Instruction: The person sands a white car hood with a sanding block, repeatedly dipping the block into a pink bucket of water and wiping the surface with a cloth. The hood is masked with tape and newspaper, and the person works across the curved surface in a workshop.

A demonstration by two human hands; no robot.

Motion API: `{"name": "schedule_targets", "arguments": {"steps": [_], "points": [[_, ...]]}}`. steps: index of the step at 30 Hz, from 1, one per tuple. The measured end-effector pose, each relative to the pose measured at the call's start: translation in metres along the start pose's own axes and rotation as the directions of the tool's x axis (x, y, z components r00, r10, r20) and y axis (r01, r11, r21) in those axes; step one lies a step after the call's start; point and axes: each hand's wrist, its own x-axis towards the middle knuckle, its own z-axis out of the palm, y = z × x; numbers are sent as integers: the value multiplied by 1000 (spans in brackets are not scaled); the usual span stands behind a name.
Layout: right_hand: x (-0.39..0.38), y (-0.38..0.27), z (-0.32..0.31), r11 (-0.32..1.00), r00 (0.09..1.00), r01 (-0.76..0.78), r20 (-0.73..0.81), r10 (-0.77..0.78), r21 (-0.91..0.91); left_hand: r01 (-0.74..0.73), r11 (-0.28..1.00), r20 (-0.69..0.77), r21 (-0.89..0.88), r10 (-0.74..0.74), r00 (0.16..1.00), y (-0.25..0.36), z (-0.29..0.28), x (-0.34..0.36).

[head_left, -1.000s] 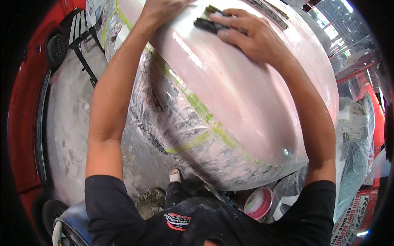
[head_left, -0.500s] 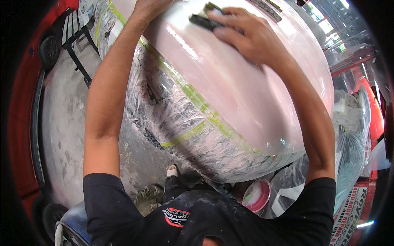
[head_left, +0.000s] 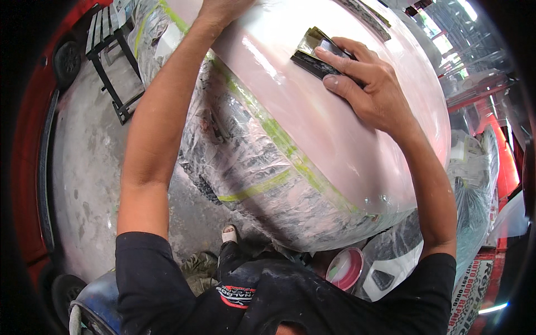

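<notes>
My right hand (head_left: 368,84) grips a dark sanding block (head_left: 318,62) wrapped in sandpaper, its fingers over the top and the thumb along the near side. The block rests on a smooth, curved car body panel (head_left: 335,139), pinkish-white with a wet-looking shine. At the upper edge of the picture, my left hand (head_left: 226,9) is over the panel's left side; its fingers are mostly cut off. Yellow-green masking tape (head_left: 279,137) runs along the panel's near left border, holding crinkled clear plastic sheeting (head_left: 240,159).
A pink bucket (head_left: 347,268) with pale contents stands below the panel's near edge. At the left are a black slatted bench (head_left: 106,42) and a red vehicle (head_left: 33,139) beside the concrete floor (head_left: 92,173). Plastic-covered parts (head_left: 472,184) stand at the right.
My right hand has moved the sanding block right and nearer to me across the panel. My left hand has shifted slightly right, and the whole view has moved a little.
</notes>
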Motion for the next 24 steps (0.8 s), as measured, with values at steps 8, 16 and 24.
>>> {"name": "schedule_targets", "arguments": {"steps": [8, 16, 24], "points": [[23, -11, 7, 999, 999, -38, 39, 38, 2, 462, 826, 123, -322, -447, 886, 31, -19, -4], [107, 22, 11, 934, 919, -354, 204, 338, 51, -158, 973, 21, 169, 157, 987, -4, 2, 1], [-44, -9, -51, 988, 988, -152, 22, 152, -13, -54, 985, 18, 161, 52, 998, 2, 0, 1]]}}
